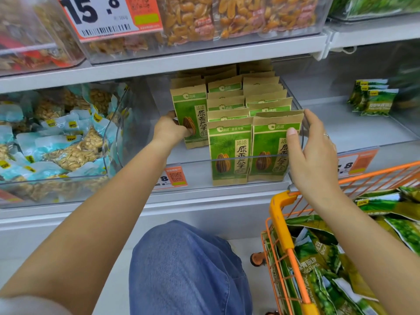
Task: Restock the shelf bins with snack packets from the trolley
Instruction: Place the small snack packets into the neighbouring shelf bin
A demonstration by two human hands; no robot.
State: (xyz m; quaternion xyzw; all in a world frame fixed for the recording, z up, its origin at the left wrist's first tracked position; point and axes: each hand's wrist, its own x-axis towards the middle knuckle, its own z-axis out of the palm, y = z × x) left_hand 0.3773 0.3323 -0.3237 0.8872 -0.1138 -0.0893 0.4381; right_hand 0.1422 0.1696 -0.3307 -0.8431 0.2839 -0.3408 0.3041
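We read "15.8" on the upper price tag [109, 15]; "原香瓜子" and "洽洽" on the sunflower seed packets [229, 151]; ".8" on the right price tag [356, 164]; "8" on the near-left tag [173, 178].

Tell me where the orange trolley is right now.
In the head view the orange trolley stands at the lower right, below the right hand and beside the person's denim-clad knee, loaded with green snack packets.
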